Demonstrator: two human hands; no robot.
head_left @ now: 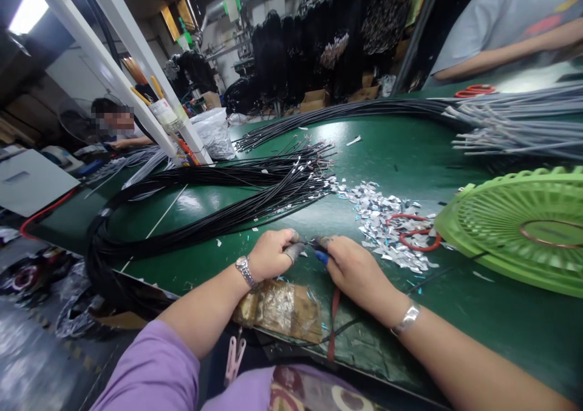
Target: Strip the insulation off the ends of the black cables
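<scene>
Over the front of the green table, my left hand and my right hand nearly meet, fingertips pinched together. Between them is the thin dark end of a black cable, mostly hidden by the fingers. Dark or grey covers wrap some fingertips, and a blue one shows on my right hand. Just beyond lie bundles of black cables, their stripped ends pointing right. A heap of silvery and blue scraps spreads beyond my right hand. Below my left hand is a taped brown cardboard piece.
Red-handled scissors lie among the scraps beside a green fan. Grey cables fill the far right. A white post rises at left. One co-worker sits across at right, another person at far left.
</scene>
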